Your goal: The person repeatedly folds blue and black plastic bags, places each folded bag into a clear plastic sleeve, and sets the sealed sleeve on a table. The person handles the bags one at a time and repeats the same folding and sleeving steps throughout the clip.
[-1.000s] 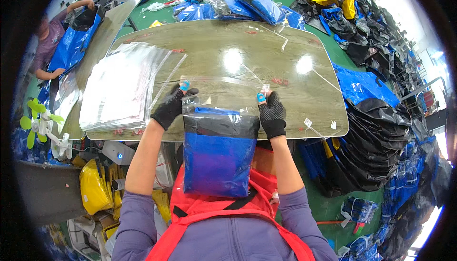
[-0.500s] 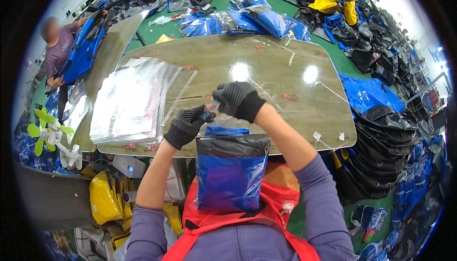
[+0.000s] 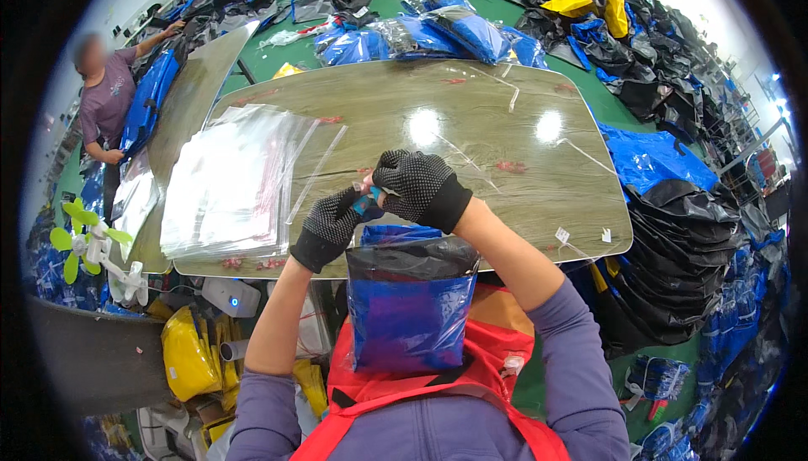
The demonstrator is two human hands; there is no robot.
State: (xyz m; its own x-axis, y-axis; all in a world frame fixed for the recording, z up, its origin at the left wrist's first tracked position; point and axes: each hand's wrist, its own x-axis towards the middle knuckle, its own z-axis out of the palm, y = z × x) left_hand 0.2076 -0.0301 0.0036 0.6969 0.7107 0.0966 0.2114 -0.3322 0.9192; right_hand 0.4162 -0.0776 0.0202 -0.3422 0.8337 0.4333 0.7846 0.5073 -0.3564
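Both my hands wear black gloves with pale dots, and bare fingertips show. My left hand (image 3: 330, 224) is closed in a pinch on a small light-blue piece (image 3: 363, 204), whose kind I cannot make out. Fingers curled, my right hand (image 3: 421, 188) meets the left and pinches at the same piece. Just below them, a clear plastic bag (image 3: 411, 318) with a folded blue and black item inside leans at the table's near edge, against the red apron (image 3: 497, 343) on my front. A blue folded edge (image 3: 402, 234) shows behind the bag.
A stack of clear plastic bags (image 3: 231, 188) covers the left of the wood-grain table (image 3: 505, 209). Packed blue bundles (image 3: 446, 28) lie beyond it. Black folded covers (image 3: 673, 267) are heaped at the right. A green-bladed fan (image 3: 80, 238) stands left; another person (image 3: 105, 95) handles a blue item.
My hands have drawn closer together around the small blue piece, the right one shifting slightly down. At the far left, the other person has lowered and folded the blue item against the table.
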